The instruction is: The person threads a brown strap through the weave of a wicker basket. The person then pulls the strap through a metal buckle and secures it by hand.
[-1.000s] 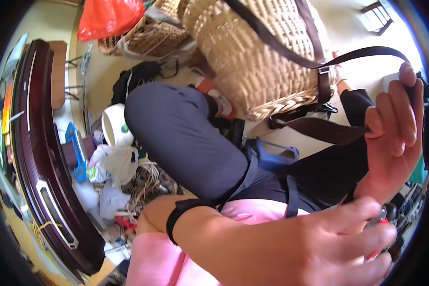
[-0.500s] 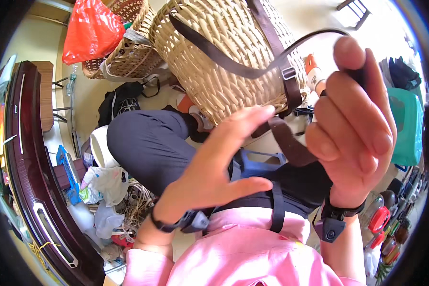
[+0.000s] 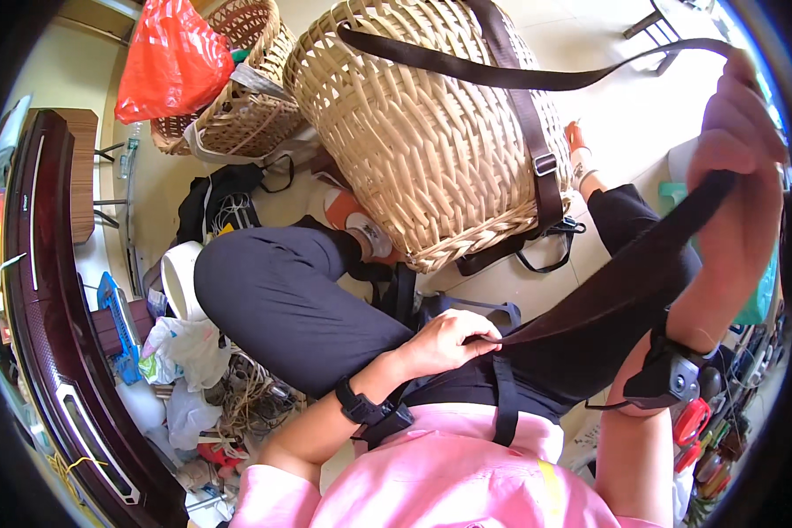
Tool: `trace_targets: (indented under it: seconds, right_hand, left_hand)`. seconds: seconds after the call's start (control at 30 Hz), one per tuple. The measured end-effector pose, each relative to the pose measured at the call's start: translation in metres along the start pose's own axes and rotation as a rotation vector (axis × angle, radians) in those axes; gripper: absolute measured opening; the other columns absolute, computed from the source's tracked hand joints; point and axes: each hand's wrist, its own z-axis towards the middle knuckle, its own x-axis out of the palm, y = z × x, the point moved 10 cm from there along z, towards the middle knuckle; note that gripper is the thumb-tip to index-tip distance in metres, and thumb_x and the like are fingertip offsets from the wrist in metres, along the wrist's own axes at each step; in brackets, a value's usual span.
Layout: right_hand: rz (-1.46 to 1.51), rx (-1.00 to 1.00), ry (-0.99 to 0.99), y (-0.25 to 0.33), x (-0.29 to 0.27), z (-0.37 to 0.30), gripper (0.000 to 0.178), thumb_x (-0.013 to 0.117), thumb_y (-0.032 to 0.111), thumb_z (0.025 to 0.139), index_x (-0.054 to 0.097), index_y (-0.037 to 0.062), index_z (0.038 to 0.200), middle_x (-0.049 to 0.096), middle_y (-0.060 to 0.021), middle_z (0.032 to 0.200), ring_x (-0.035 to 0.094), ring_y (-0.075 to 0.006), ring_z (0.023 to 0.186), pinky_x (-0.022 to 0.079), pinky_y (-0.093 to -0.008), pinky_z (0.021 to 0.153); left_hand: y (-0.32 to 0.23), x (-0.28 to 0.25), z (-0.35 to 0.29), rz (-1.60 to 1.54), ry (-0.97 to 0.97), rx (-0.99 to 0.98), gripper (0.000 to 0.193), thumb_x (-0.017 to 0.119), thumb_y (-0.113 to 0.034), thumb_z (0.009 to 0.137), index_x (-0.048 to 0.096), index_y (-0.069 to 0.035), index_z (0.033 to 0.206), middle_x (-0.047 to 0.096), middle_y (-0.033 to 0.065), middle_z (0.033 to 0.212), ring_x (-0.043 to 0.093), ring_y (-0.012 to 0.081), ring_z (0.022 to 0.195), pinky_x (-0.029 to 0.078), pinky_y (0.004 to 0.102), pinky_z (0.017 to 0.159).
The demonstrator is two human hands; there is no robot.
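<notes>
A large woven basket (image 3: 431, 158) leans in front of me between my legs, with a dark brown webbing strap (image 3: 502, 77) running across its side. My right hand (image 3: 741, 123), raised at the far right, is closed round this strap and stretches it away from the basket. From there a strap length (image 3: 620, 268) slants down over my right thigh to my left hand (image 3: 453, 341). Near my waist, the left fingers pinch its lower end. A metal buckle (image 3: 545, 165) sits on another strap down the basket's right side.
At the upper left, a smaller woven basket (image 3: 251, 114) carries a red plastic bag (image 3: 174, 66). A glossy dark cabinet (image 3: 57, 290) lines the left side. Plastic bags (image 3: 189, 352) and tangled cords (image 3: 260, 400) lie beside my left leg. A stool (image 3: 658, 31) stands at the far right.
My right hand has moved outward to the right, drawing the strap taut. My left hand has dropped toward my waist and closed on the strap's end. The basket shows more fully.
</notes>
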Motion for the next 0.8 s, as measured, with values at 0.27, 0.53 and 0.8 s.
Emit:
trace_targets:
  seconds: [0.27, 0.53, 0.8]
  right_hand:
    - [-0.669, 0.106, -0.256, -0.11, -0.011, -0.025, 0.033, 0.051, 0.022, 0.104, 0.056, -0.0054, 0.121, 0.058, -0.0043, 0.076, 0.053, -0.0123, 0.059, 0.041, -0.0294, 0.054]
    - [-1.831, 0.21, 0.708, -0.252, 0.046, -0.078, 0.034, 0.072, 0.029, 0.08, 0.064, 0.005, 0.103, 0.068, -0.0075, 0.09, 0.068, -0.0251, 0.087, 0.052, -0.0452, 0.071]
    - [-1.175, -0.284, 0.348, -0.113, 0.089, -0.063, 0.013, 0.075, 0.008, 0.075, 0.071, 0.0128, 0.087, 0.066, -0.0048, 0.08, 0.06, -0.0166, 0.063, 0.047, -0.03, 0.054]
  left_hand:
    - [0.012, 0.027, -0.004, 0.293, 0.177, -0.041, 0.016, 0.067, -0.019, 0.091, 0.068, -0.004, 0.094, 0.067, 0.0162, 0.084, 0.066, 0.0377, 0.084, 0.051, 0.0462, 0.075]
    - [-0.014, 0.015, -0.017, 0.223, 0.181, -0.01, 0.038, 0.052, -0.036, 0.099, 0.069, -0.003, 0.094, 0.07, 0.0129, 0.09, 0.067, 0.0288, 0.09, 0.05, 0.0397, 0.082]
    - [0.005, -0.01, 0.01, -0.314, -0.059, -0.144, 0.063, 0.036, -0.053, 0.107, 0.071, -0.002, 0.095, 0.072, 0.0095, 0.096, 0.068, 0.0199, 0.095, 0.049, 0.0331, 0.089]
